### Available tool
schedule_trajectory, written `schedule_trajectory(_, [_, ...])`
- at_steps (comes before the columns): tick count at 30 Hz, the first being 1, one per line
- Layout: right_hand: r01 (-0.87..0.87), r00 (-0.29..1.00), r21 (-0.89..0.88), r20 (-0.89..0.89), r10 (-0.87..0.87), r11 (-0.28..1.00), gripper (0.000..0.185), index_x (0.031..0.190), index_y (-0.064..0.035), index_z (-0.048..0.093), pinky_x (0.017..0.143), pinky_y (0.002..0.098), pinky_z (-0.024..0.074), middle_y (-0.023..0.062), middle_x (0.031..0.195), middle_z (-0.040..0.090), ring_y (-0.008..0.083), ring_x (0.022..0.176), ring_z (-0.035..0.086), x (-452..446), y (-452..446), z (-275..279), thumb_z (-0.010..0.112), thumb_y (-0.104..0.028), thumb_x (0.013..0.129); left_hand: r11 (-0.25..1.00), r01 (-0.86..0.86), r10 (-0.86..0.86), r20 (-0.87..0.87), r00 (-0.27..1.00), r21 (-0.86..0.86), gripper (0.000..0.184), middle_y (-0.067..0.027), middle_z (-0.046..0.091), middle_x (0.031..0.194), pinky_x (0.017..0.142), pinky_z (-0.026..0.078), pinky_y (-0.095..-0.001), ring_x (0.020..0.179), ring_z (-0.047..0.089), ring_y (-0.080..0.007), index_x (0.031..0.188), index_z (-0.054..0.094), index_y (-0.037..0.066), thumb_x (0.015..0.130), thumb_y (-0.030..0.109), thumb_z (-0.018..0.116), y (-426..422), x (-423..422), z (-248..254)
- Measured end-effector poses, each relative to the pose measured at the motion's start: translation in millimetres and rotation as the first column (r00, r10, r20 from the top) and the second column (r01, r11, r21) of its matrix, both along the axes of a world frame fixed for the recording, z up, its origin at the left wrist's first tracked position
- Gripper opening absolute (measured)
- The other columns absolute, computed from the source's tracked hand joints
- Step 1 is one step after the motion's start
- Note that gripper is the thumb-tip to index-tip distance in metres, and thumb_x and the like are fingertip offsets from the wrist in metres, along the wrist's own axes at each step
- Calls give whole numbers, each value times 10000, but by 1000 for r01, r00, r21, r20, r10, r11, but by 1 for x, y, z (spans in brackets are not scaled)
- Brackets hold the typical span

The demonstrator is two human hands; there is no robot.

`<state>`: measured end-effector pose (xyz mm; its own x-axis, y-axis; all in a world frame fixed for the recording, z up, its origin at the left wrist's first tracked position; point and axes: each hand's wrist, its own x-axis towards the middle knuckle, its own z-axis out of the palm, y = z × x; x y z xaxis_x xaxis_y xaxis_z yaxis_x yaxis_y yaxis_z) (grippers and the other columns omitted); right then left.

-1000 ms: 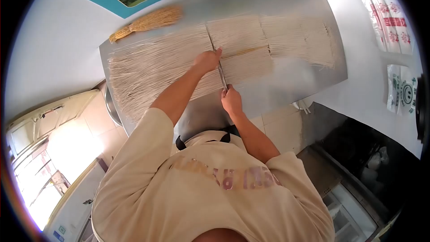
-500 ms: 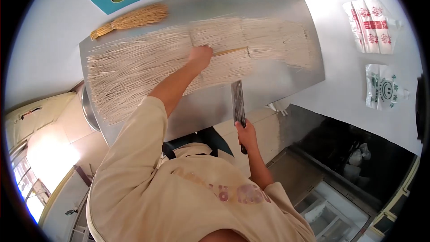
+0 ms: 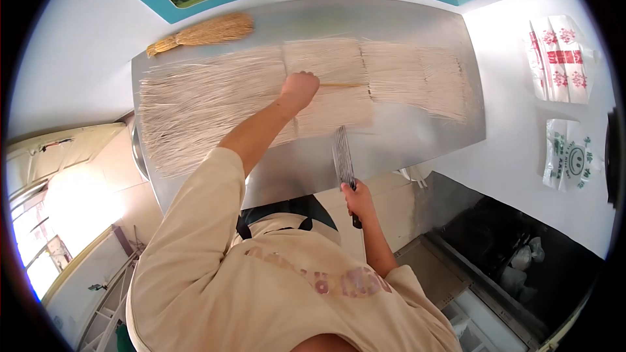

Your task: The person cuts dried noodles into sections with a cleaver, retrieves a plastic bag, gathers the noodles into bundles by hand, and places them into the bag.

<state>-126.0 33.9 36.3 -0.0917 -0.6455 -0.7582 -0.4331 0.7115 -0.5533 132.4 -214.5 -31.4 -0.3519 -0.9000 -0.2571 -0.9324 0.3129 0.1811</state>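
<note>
Gripping a knife (image 3: 343, 160) by its black handle with the right hand (image 3: 360, 201), just off the front edge of the metal table (image 3: 280, 176). Pointing the blade away from the body, toward the near edge of the noodles (image 3: 215, 104); leaving contact at the tip unclear. Setting the blade's long axis crosswise to strands running left to right along the table. Resting the left hand (image 3: 301, 89), with fingers curled, over the seam between the long left section and the shorter middle section; hiding the fingertips, so leaving any grip on the thin stick (image 3: 345, 85) beside it impossible to tell. Placing the left hand nearer that seam, and the knife to its right, closer to the body.
</note>
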Motion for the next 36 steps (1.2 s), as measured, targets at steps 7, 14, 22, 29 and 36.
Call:
schedule_trajectory(7, [51, 973, -2, 225, -50, 999, 268, 1001, 7, 563, 342, 345, 387, 22, 575, 480, 145, 377, 445, 12, -88, -19, 621, -253, 974, 876, -465, 473, -35, 881, 132, 162, -134, 705, 1047, 829, 550, -479, 968, 685, -355, 971, 689, 105, 852, 198, 630, 30, 97, 28])
schedule_trajectory(14, [34, 965, -41, 262, -23, 999, 209, 971, -41, 532, 339, 321, 353, -9, 564, 435, 107, 364, 395, 21, -100, -29, 606, -236, 988, 780, -626, 626, -55, 778, 27, 114, -110, 701, 1016, 798, 539, -491, 929, 680, -365, 923, 686, 130, 835, 187, 642, 111, 205, 34])
schedule_trajectory(22, [-233, 971, -263, -14, 238, 936, 341, 1151, 21, 588, 468, 419, 492, 147, 627, 631, 278, 419, 594, 107, -109, -2, 565, -273, 979, 803, -593, 593, 16, 805, 62, 145, -95, 660, 1094, 814, 540, -480, 968, 669, -354, 996, 654, 122, 863, 163, 613, 107, 226, 14])
schedule_trajectory(29, [-275, 960, -246, -117, 253, 929, 306, 1155, 13, 583, 477, 421, 489, 152, 662, 654, 268, 441, 606, 175, -156, -23, 539, -244, 995, 842, -536, 540, -74, 839, 64, 139, -87, 661, 1096, 813, 541, -482, 969, 673, -342, 990, 652, 111, 870, 168, 610, 99, 237, 12])
schedule_trajectory(36, [-318, 924, -177, -280, 262, 932, 297, 1167, -3, 576, 582, 475, 525, 204, 740, 685, 355, 573, 660, 194, -149, -41, 539, -240, 992, 897, -432, 440, -93, 893, 93, 155, -91, 658, 1086, 823, 551, -468, 1006, 670, -332, 1014, 654, 99, 887, 144, 578, 85, 234, 7])
